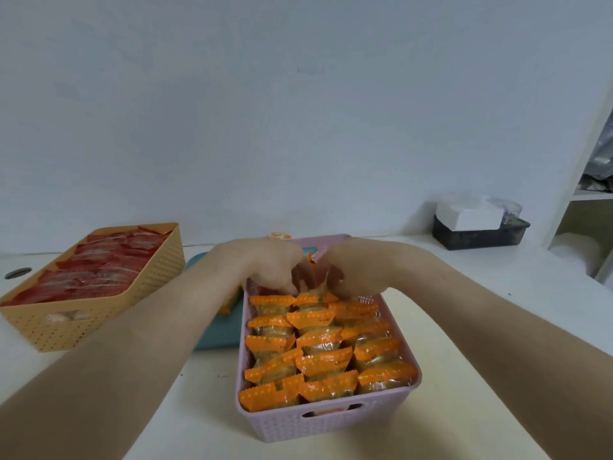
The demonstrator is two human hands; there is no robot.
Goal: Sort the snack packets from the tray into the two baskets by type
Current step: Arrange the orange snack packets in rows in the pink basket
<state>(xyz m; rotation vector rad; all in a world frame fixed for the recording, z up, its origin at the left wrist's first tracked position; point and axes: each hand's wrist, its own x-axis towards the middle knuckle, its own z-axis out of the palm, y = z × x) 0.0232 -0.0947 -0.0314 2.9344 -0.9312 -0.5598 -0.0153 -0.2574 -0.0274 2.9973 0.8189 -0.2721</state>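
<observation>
A pink basket (331, 423) stands in front of me, filled with rows of orange snack packets (318, 363). My left hand (265, 267) and my right hand (355, 270) both reach into its far half, fingers curled down. Between their fingertips they pinch an orange packet (319, 289) that stands up in the basket. To the left, a yellow basket (99, 313) holds several red packets (99, 270). The teal tray (215, 330) lies between the baskets, mostly hidden by my left arm, and an orange packet (229, 303) shows at its edge.
A black bin (481, 235) with a white box (471, 214) on it sits at the back right against the wall. White shelving (583, 194) rises at the far right. A round cable hole (18, 273) is in the table at the left. Another orange packet (280, 235) peeks out behind the pink basket.
</observation>
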